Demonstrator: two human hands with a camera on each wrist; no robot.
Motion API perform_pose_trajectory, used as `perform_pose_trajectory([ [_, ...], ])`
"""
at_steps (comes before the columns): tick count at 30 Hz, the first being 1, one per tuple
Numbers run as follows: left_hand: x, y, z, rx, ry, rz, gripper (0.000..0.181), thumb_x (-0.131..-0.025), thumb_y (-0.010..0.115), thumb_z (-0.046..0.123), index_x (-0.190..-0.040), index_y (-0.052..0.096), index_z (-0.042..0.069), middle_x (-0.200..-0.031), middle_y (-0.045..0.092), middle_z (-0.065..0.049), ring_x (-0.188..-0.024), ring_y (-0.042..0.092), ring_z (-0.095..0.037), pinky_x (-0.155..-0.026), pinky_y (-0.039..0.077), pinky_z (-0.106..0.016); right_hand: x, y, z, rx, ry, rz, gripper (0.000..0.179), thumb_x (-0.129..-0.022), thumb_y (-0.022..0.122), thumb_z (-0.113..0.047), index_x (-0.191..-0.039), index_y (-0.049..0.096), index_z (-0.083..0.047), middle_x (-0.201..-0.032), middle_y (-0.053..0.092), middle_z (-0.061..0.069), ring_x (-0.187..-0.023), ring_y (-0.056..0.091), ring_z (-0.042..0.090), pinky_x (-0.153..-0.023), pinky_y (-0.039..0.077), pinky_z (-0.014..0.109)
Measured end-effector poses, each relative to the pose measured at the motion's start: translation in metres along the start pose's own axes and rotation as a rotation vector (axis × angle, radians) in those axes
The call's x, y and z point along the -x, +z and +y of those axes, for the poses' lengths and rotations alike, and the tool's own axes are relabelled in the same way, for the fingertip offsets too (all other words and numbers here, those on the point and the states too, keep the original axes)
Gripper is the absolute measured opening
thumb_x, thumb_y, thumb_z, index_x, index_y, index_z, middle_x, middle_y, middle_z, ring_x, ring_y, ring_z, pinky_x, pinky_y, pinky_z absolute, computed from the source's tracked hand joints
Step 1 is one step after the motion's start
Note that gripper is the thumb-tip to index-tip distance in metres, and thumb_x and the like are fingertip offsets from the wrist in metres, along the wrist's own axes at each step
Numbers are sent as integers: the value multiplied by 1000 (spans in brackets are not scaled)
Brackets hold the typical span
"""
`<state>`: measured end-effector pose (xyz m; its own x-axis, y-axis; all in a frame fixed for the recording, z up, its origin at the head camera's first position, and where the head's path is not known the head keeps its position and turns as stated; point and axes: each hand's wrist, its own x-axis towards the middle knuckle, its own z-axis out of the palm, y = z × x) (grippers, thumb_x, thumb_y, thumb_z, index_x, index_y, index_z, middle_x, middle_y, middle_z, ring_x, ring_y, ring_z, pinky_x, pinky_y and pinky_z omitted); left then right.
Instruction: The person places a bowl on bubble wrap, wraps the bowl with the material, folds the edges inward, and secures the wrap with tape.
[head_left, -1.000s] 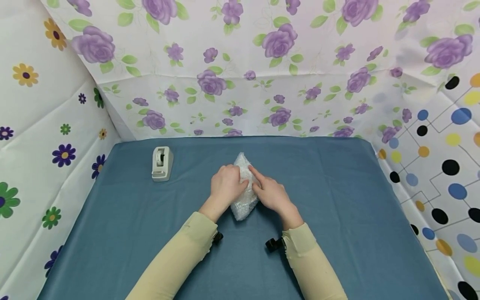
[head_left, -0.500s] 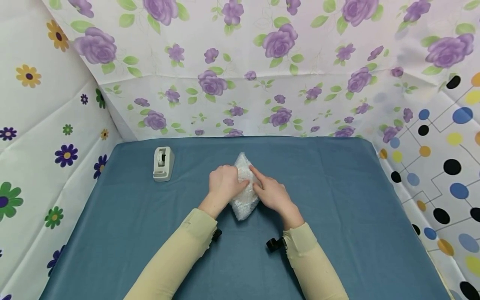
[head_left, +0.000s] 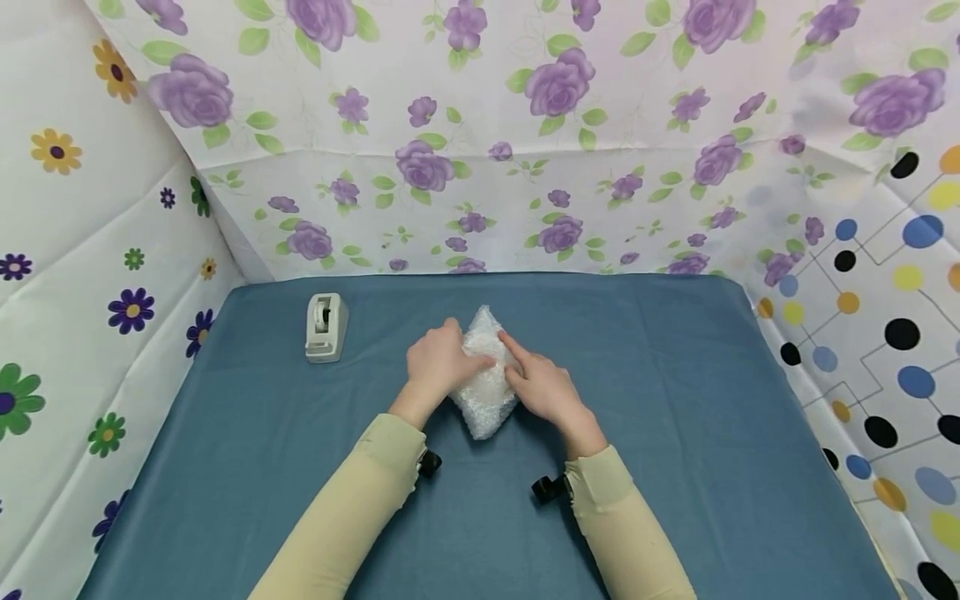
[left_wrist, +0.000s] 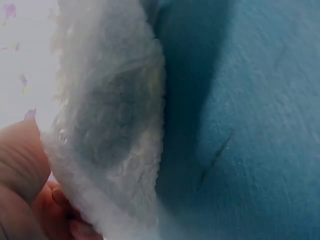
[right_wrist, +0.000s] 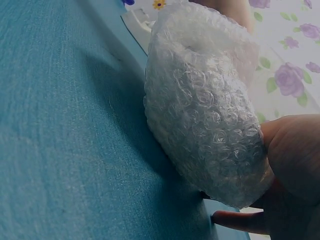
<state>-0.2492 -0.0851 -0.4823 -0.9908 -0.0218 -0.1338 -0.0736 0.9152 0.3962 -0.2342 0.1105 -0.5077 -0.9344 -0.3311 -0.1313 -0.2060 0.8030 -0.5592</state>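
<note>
A bundle of bubble wrap (head_left: pixel 486 404) sits at the middle of the table, one pointed end away from me and one towards me. My left hand (head_left: pixel 438 360) grips its left side, thumb across the top and fingers curled along the edge. From the right, my right hand (head_left: pixel 549 389) holds the other side with thumb and index finger on the wrap. In the left wrist view a darker shape shows faintly through the bubble wrap (left_wrist: pixel 110 115); what it is cannot be made out. In the right wrist view fingers reach under the bundle's lower edge.
A white tape dispenser (head_left: pixel 327 329) stands at the back left of the blue cloth-covered table (head_left: pixel 675 400). Patterned curtains (head_left: pixel 480 108) hang behind the table and along both sides. A small black device (head_left: pixel 550 489) is strapped at each wrist.
My left hand has shifted a little left and towards me with the left side of the bubble wrap, so the bundle looks wider and more of its top shows. The right hand has stayed in place.
</note>
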Motion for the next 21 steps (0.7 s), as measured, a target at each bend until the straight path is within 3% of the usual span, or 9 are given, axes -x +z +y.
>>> perform_pose_trajectory([
  [3, -1, -1, -6, 112, -30, -33, 62, -87, 83, 65, -109, 58, 13, -87, 63, -8, -73, 62, -26, -66, 50, -43, -1, 0, 0, 4, -3, -3, 62, -113, 46, -33, -172, 25, -38, -80, 59, 4, -94, 63, 27, -78, 46, 49],
  [10, -2, -6, -19, 331, -10, -82, 55, -93, 82, 52, -123, 58, 12, -103, 65, -12, -83, 61, -30, -74, 50, -45, -2, 0, 2, -7, 9, -15, 62, -114, 43, -33, -172, 23, -39, -74, 54, 5, -69, 51, 25, -63, 40, 41],
  [15, -4, -4, -25, 367, -8, -74, 54, -92, 82, 48, -128, 63, 12, -114, 66, -13, -92, 62, -31, -80, 52, -48, -2, 1, 2, -11, 14, -11, 62, -113, 43, -31, -172, 23, -40, -73, 53, 6, -68, 50, 25, -62, 39, 40],
  [21, -5, 3, -27, 360, -47, -72, 58, -90, 81, 51, -131, 64, 13, -131, 66, -15, -105, 65, -34, -88, 54, -52, -1, 1, 0, -6, 21, -4, 62, -113, 42, -33, -171, 24, -42, -75, 54, 4, -73, 52, 24, -73, 40, 45],
])
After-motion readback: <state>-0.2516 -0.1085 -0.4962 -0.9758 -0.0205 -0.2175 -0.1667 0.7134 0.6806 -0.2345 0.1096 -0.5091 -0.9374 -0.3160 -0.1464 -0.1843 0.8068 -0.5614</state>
